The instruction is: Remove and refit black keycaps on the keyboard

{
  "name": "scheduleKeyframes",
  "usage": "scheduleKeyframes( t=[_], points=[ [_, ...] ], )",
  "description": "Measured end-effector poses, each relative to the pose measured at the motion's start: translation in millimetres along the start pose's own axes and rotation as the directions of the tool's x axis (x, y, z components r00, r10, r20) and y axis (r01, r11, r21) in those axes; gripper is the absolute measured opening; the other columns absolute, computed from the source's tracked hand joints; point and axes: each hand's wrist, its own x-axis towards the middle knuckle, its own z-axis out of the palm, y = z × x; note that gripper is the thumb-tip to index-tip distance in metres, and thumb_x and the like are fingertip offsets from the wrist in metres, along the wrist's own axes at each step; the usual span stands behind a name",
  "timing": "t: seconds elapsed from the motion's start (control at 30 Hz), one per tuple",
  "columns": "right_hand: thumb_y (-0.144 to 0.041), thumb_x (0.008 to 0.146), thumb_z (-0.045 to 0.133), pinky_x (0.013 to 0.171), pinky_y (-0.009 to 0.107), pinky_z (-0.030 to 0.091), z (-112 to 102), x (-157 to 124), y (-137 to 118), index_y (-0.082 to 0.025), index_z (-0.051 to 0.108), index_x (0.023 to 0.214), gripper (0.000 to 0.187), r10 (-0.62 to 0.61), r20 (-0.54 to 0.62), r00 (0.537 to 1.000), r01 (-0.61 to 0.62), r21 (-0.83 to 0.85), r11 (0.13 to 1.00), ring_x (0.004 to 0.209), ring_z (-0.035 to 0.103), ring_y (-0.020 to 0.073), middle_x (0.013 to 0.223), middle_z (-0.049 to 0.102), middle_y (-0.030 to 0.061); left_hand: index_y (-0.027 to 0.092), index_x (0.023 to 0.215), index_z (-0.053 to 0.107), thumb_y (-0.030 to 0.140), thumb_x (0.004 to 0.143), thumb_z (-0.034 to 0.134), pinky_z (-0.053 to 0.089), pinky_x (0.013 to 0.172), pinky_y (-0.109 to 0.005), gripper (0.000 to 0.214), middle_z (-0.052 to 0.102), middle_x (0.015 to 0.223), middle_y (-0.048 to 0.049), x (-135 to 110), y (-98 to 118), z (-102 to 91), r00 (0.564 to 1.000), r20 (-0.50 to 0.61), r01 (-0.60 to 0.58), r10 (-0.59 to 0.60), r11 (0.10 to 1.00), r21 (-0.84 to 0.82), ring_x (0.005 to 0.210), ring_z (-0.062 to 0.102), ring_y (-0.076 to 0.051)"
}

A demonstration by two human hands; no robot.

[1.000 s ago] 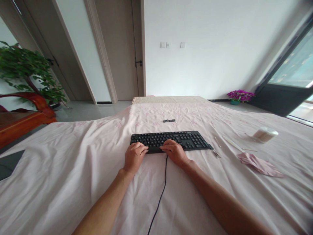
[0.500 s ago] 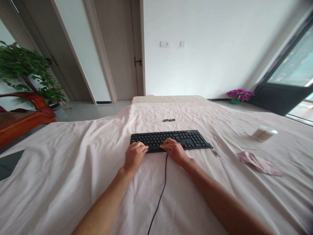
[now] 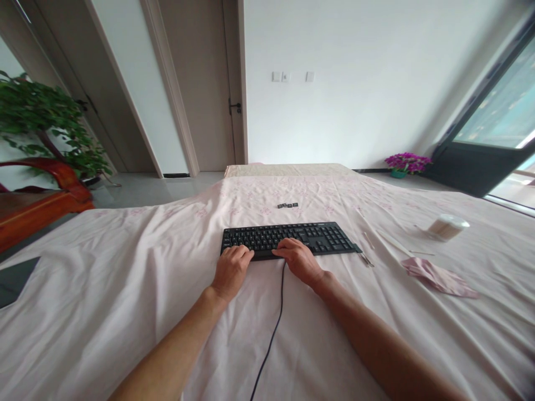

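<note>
A black keyboard lies across the pink sheet, and its black cable runs toward me. My left hand is curled at the keyboard's near edge, left of centre, with bent fingers on the lowest key row. My right hand rests its bent fingers over the near keys at the middle. The fingertips of both hands almost meet there. Whether anything small sits under the fingers is hidden. Loose black keycaps lie in a short row beyond the keyboard.
Right of the keyboard lie a small metal tool, thin sticks, a crumpled pink cloth and a round tub of cotton swabs. A dark flat object lies at the left edge. A wooden chair and plant stand left.
Both hands stay on the keyboard's near edge with only slight finger shifts. The view has drifted a little, so everything sits slightly further left.
</note>
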Motion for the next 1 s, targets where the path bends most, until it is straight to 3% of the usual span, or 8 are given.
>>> scheduleKeyframes(
  t=[0.27,0.47,0.77,1.0],
  points=[
    [-0.010,0.088,0.052,0.079,0.028,0.043,0,1,1,-0.030,0.071,0.102,0.031,0.002,-0.012,1.000,-0.002,-0.011,1.000,0.087,0.057,0.0169,0.093,0.064,0.0024,0.025,0.093,0.068,0.020,0.081,0.066,0.040,0.073,-0.032,0.013,0.064,0.084,-0.0018,2,-5,1.0,0.997,-0.004,0.079,-0.079,0.992,-0.095,0.081,0.054,-0.018],
    [-0.011,0.089,0.051,0.079,0.027,0.043,-1,3,0,-0.030,0.071,0.102,0.030,-0.003,-0.016,1.000,0.002,-0.015,1.000,0.086,0.056,0.0165,0.094,0.063,0.0026,0.025,0.089,0.069,0.024,0.081,0.067,0.039,0.074,-0.033,0.009,0.066,0.086,-0.0017,3,-5,-0.7,0.992,0.005,0.128,-0.129,0.986,-0.107,0.082,0.055,-0.019],
    [-0.012,0.090,0.051,0.082,0.027,0.041,2,-1,0,-0.030,0.069,0.105,0.030,0.012,0.024,1.000,-0.011,-0.026,1.000,0.090,0.055,0.0162,0.096,0.062,0.0021,0.025,0.093,0.068,0.025,0.085,0.061,0.038,0.075,-0.033,0.011,0.064,0.087,-0.0020,3,-3,0.3,0.995,0.035,0.099,-0.098,0.994,-0.049,0.082,0.053,-0.019],
    [-0.004,0.087,0.046,0.082,0.027,0.039,-2,-2,-10,-0.029,0.069,0.107,0.040,0.063,0.042,0.997,-0.058,-0.096,0.994,0.090,0.053,0.0168,0.096,0.060,0.0033,0.020,0.107,0.063,0.017,0.092,0.046,0.039,0.079,-0.036,0.023,0.062,0.092,-0.0063,-3,6,-6.4,0.997,0.082,-0.007,0.000,0.997,0.075,0.088,0.053,-0.021]
  ],
)
